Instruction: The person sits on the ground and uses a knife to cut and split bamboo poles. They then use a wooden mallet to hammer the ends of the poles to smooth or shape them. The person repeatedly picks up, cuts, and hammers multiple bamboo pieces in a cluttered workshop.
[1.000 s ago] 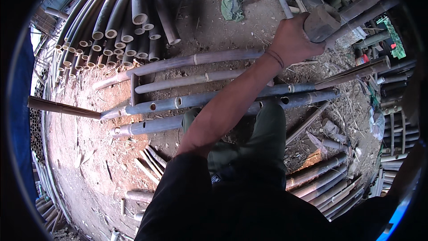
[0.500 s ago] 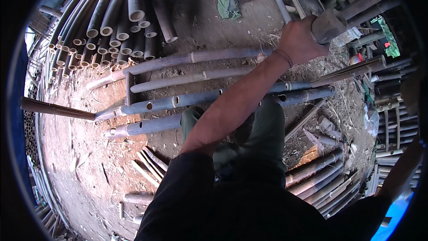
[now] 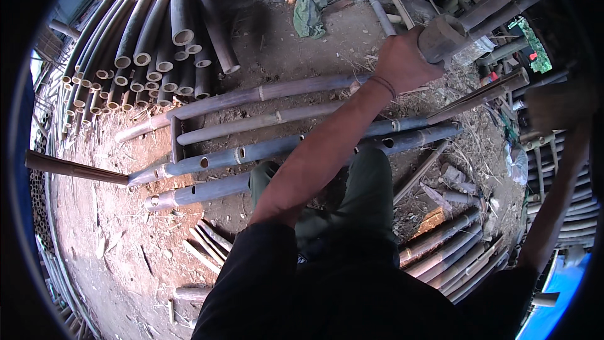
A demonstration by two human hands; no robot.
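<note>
My left hand (image 3: 409,60) reaches across to the far right, its fingers wrapped round the near end of a thick bamboo pole (image 3: 443,38) that runs away to the upper right. Dark bands circle that wrist. At the right rim my right forearm (image 3: 560,182) is raised, its hand dark and smeared by motion. A blurred brown block-like thing (image 3: 557,106) shows at its end; what it is I cannot make out. Between my knees and the left arm lie two dark bamboo poles with holes cut in them, an upper pole (image 3: 220,158) and a lower pole (image 3: 211,190).
A stack of bamboo poles (image 3: 145,44) fills the far left, cut ends toward me. Two longer poles, one a greyish pole (image 3: 233,127), lie beyond the holed ones. Split strips (image 3: 211,242) lie at lower left, more bamboo (image 3: 447,249) at lower right. A green cloth (image 3: 308,16) lies far off.
My right forearm has swung up at the right rim, bringing the blurred brown thing into view. The left hand keeps its grip on the pole. The whole view has shifted slightly.
</note>
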